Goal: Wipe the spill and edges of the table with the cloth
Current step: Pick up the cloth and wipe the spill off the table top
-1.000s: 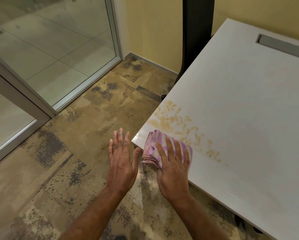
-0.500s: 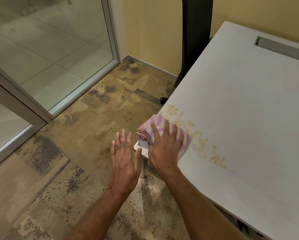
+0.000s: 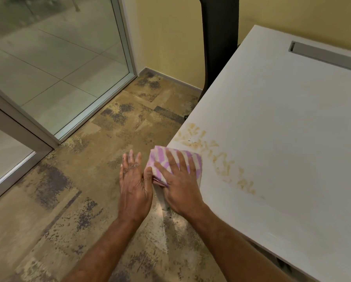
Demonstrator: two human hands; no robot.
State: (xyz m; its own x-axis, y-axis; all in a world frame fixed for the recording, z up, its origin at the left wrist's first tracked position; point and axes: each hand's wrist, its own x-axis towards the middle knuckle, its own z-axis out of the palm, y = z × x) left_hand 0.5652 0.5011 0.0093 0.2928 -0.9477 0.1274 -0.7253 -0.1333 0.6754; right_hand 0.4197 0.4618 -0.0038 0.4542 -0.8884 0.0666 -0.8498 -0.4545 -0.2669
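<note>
A white table (image 3: 282, 123) fills the right side. A brownish smeared spill (image 3: 209, 149) runs along its near left edge, from the corner area toward the right. A folded pink-and-white striped cloth (image 3: 162, 159) lies over the table's near corner, partly hanging off it. My right hand (image 3: 178, 180) lies flat on the cloth with fingers spread, pressing it down. My left hand (image 3: 134, 180) is held flat beside the corner, off the table, its thumb touching the cloth's edge.
A black chair back (image 3: 219, 37) stands against the table's far left edge. A grey cable slot (image 3: 323, 53) is set into the tabletop at the back. A glass door (image 3: 54, 58) and mottled brown floor (image 3: 79, 180) are to the left.
My right hand slid the cloth from the front edge up onto the spill's left end, then back to the corner. The left hand moved closer and now touches the cloth.
</note>
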